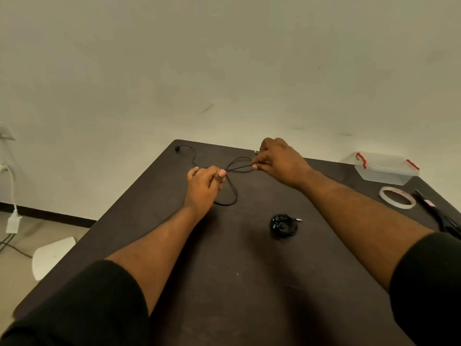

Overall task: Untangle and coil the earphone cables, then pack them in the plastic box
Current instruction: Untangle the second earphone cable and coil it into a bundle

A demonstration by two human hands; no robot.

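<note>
A black earphone cable (232,191) lies stretched over the far part of the dark table (237,283). My left hand (204,183) pinches it where several strands cross. My right hand (277,158) pinches the loops a little to the right. One earbud end (177,148) trails to the far left corner, and a loop hangs down toward me. A second earphone (284,226) sits coiled in a tight black bundle at mid-table, its plug sticking out right. The clear plastic box (385,169) with red latches stands closed at the far right.
A roll of white tape (397,197) lies near the box. A black tool (436,216) rests at the right table edge. Off the table to the left are a white stool (50,255) and a hanging white charger cable (12,196).
</note>
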